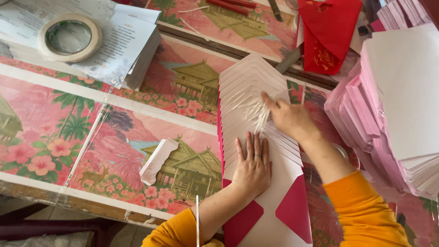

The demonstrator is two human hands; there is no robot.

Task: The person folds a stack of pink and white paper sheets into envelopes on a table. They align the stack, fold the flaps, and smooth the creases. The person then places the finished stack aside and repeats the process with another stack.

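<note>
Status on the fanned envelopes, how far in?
Done: envelopes fanned in an overlapping row, flaps open. In hand: left hand presses the row flat; right hand pulls thin clear strips mid-row. Left: how many flaps remain is unclear; the pink-and-white stack sits beside.

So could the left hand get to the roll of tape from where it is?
Probably yes: the left hand lies flat on the fanned envelopes, and the tape roll sits uncovered on the paper stack, with nothing between.
</note>
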